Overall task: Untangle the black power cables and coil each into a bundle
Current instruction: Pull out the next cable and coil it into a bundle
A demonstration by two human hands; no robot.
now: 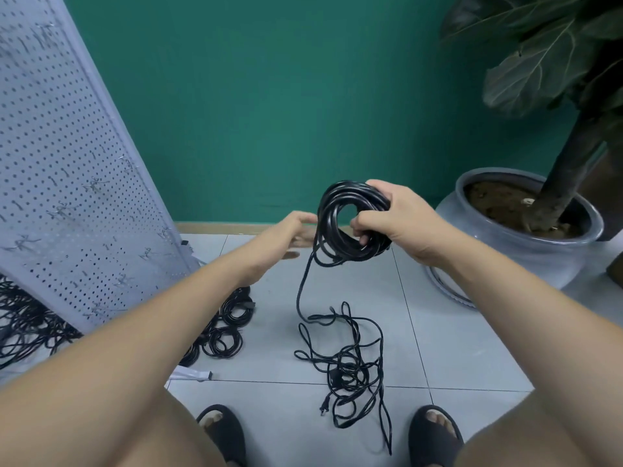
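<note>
My right hand grips a round coil of black power cable, thumb through its middle, held above the tiled floor. One strand hangs from the coil down to a loose tangle of black cable on the floor between my feet, a plug showing at its near side. My left hand is just left of the coil with fingers straight, touching or nearly touching the hanging strand. Several coiled black bundles lie on the floor to the left, partly hidden by my left forearm.
A grey perforated panel leans at the left with more black cables heaped at its foot. A large grey plant pot stands at the right against the green wall. My feet in black slippers are at the bottom.
</note>
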